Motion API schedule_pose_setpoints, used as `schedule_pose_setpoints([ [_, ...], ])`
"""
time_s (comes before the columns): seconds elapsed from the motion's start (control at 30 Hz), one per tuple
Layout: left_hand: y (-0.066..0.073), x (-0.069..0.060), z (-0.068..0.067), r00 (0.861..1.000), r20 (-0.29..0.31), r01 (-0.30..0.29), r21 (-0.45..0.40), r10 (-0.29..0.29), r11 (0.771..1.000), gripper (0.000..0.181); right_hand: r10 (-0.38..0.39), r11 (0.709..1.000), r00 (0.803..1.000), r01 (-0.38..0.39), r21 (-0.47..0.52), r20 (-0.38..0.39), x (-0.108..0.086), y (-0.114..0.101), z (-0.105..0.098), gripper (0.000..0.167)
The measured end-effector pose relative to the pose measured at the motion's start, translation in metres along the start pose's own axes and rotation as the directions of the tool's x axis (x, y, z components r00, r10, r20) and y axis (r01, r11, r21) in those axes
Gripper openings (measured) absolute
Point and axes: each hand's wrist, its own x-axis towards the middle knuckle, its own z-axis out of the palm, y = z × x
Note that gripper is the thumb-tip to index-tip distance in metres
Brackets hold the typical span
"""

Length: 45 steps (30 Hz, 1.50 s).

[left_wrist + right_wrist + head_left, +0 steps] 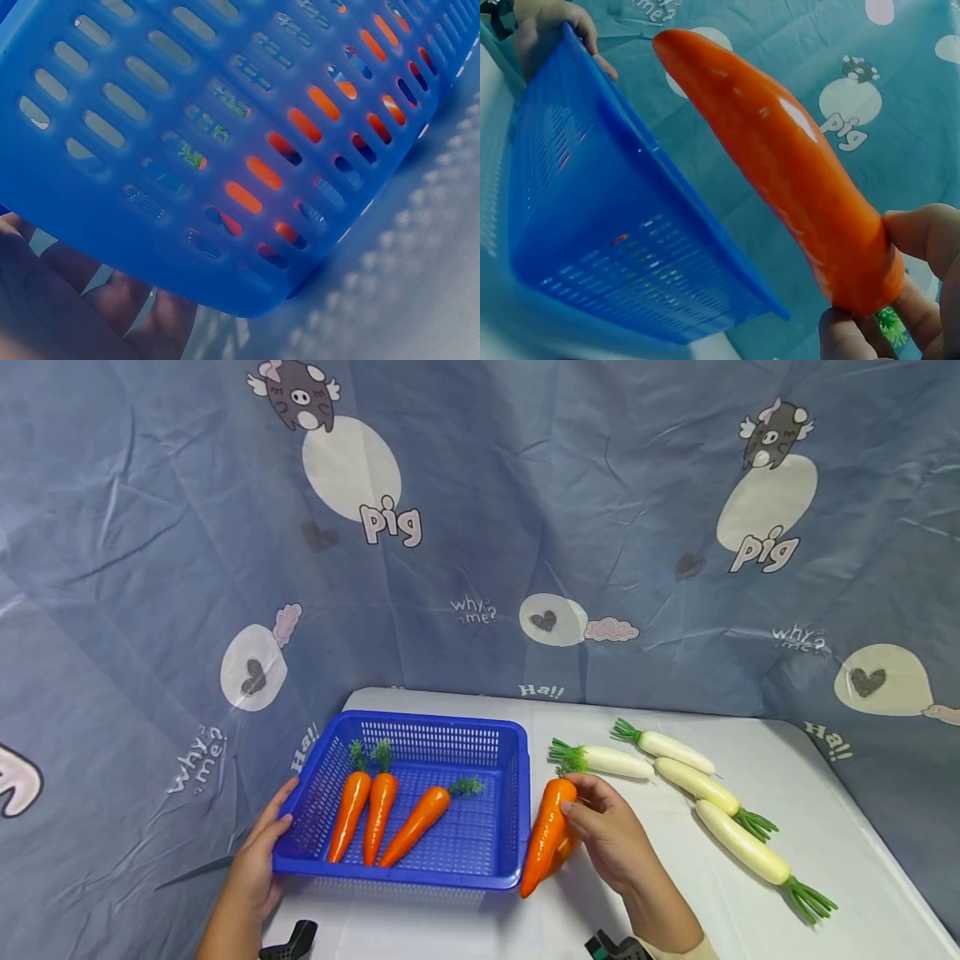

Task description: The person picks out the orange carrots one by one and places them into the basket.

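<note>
My left hand [257, 860] grips the left rim of a blue plastic basket [405, 882], thumb over the edge; in the left wrist view its fingers [112, 300] show below the rim. Inside the basket lie three orange carrots with green tops: one at left [350, 806], one beside it [380, 814] and one slanted [417, 825]. My right hand [611, 831] pinches another carrot [546, 839] near its leafy end, just outside the basket's right rim, tip pointing down toward me. Behind that carrot another orange shape [564, 850], seemingly a carrot, is partly hidden.
Several white radishes with green leaves lie on the white table [757, 927] to the right; one radish [615, 762] is close behind my right hand, another [742, 842] farther right. A blue patterned cloth [480, 527] hangs at the back and sides.
</note>
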Motion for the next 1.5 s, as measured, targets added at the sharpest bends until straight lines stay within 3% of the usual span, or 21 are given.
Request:
schedule_pose_setpoints([
  [0.5,0.000,0.000,0.002,1.000,0.002,-0.012,-0.005,0.012,1.000,0.057,-0.015,1.000,1.000,0.015,-0.011,0.001,0.011,-0.009,0.018,0.041],
  [1.0,-0.003,-0.001,-0.001,1.000,0.026,-0.016,-0.032,0.016,0.999,0.057,-0.012,1.000,0.998,0.014,-0.021,0.064,0.021,-0.012,0.036,0.043],
  [1.27,-0.008,0.000,-0.003,0.991,0.081,-0.094,-0.109,0.104,0.990,0.057,-0.018,0.998,0.994,0.024,-0.054,0.106,0.028,-0.011,0.043,0.041],
  [1.5,-0.004,0.001,-0.004,0.998,0.041,-0.045,-0.062,0.048,0.997,0.057,0.040,0.999,0.991,-0.041,0.001,0.127,0.031,-0.008,0.049,0.041],
])
